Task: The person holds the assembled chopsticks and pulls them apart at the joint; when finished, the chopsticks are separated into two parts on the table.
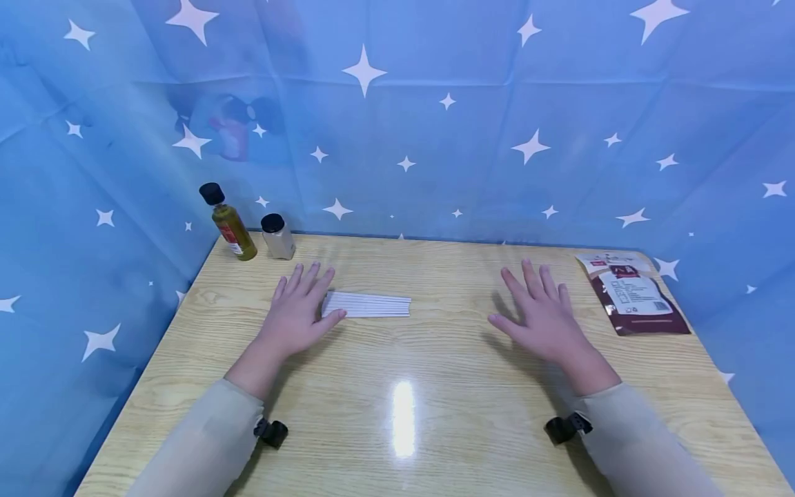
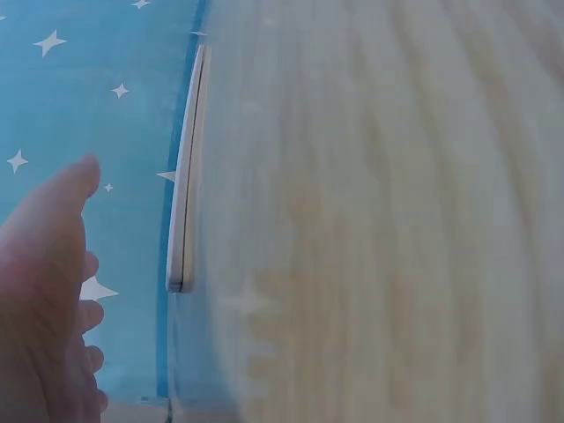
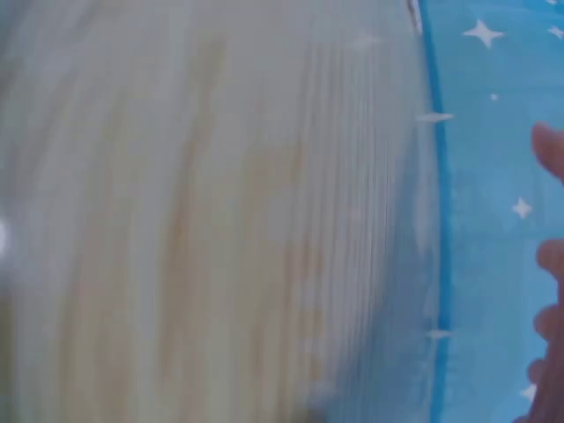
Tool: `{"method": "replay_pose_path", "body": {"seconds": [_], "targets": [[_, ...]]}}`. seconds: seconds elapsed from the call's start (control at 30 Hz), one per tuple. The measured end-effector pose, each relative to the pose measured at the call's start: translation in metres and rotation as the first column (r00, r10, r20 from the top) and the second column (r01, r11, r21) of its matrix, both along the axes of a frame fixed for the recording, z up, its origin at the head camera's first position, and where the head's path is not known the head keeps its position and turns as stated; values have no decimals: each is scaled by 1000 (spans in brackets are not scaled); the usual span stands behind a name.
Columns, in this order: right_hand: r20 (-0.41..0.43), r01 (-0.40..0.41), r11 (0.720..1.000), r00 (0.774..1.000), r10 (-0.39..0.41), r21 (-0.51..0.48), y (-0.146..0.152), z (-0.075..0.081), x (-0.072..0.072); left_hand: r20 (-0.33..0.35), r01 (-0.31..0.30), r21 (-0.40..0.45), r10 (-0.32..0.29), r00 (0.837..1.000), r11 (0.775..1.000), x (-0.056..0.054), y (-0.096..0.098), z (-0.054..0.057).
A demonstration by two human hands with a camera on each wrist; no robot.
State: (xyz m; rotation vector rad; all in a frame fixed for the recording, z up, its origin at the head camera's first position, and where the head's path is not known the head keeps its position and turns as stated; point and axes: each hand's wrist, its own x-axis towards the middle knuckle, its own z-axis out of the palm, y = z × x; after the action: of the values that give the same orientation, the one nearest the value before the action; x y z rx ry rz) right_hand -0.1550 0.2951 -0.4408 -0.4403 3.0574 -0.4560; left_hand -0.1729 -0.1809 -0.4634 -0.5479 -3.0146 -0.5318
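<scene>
My left hand (image 1: 297,314) is spread, palm down, on the left half of the table, with its thumb close to a flat white slab (image 1: 368,304) marked by thin dark parallel lines. In the left wrist view the slab (image 2: 184,176) looks thin, with a dark seam along its edge; its kind is unclear. Over the right half, my right hand (image 1: 543,319) has its fingers spread and holds nothing. Shadows lie on the table beside both hands. Only fingertips (image 3: 550,256) of the right hand show in the right wrist view.
At the back left corner stand an oil bottle (image 1: 233,231) with a black cap and a small black-lidded jar (image 1: 278,238). A brown and white packet (image 1: 633,295) lies by the right edge of the wooden table (image 1: 472,428). Behind hangs a blue star-patterned curtain (image 1: 410,131).
</scene>
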Motion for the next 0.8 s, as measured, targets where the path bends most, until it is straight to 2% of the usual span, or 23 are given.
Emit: {"method": "replay_pose_path", "body": {"seconds": [0.3,0.53,0.8], "targets": [[-107,-38,978,994,17,-205,-21,-15,-11,-41,10,148,-4,999,989,-6,3,-11],[-81,-48,971,996,29,-236,-41,-26,-18,-27,4,205,2,1000,979,-11,6,-20],[-66,-61,956,997,44,-288,-69,-33,-20,-44,46,244,-37,998,969,-15,11,-28]]}}
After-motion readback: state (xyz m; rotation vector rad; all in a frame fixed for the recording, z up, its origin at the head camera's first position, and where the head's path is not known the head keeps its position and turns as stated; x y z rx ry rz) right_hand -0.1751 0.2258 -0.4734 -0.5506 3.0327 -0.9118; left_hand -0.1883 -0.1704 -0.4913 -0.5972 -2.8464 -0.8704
